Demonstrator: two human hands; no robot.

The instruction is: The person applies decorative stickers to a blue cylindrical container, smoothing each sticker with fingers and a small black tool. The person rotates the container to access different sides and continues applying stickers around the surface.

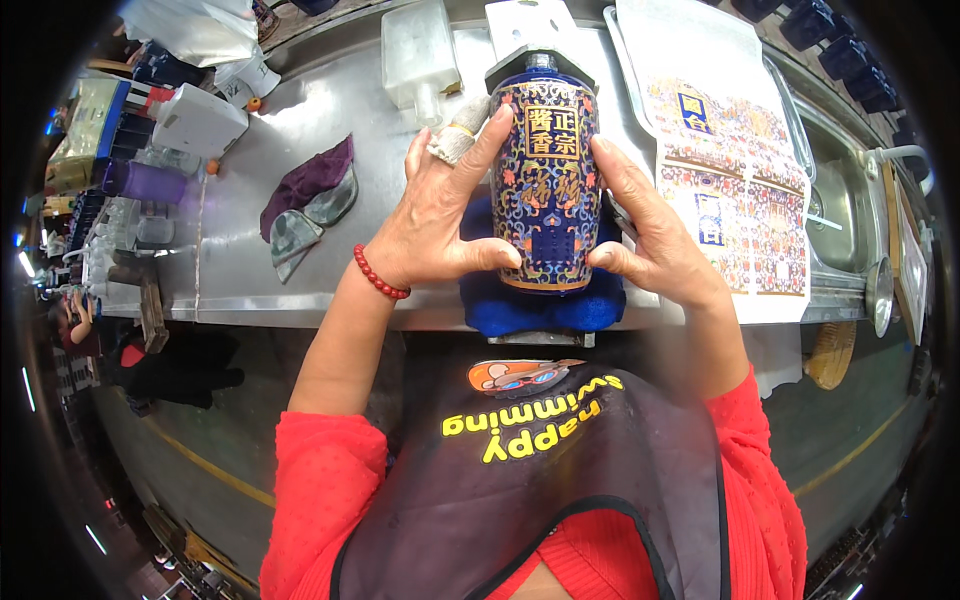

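A dark blue bottle [548, 190] with colourful floral patterning and gold characters lies on a blue cloth pad [540, 312] at the table's front edge, its neck pointing away from me. My left hand [430, 205] presses its left side, forefinger high and thumb low. Around one of that hand's other fingers is a whitish wrap [458, 135] with a yellow band. From the opposite side my right hand [655, 225] bears on the bottle with fingertips and thumb. The bottle is held between both hands; its underside is hidden.
Patterned printed sheets [735, 225] lie on the right, beside a metal sink [843, 215]. A translucent square bottle [420, 65] rests at the back of the metal table [300, 110]. Purple and grey cloths [312, 195] lie left. White containers [200, 120] stand farther left.
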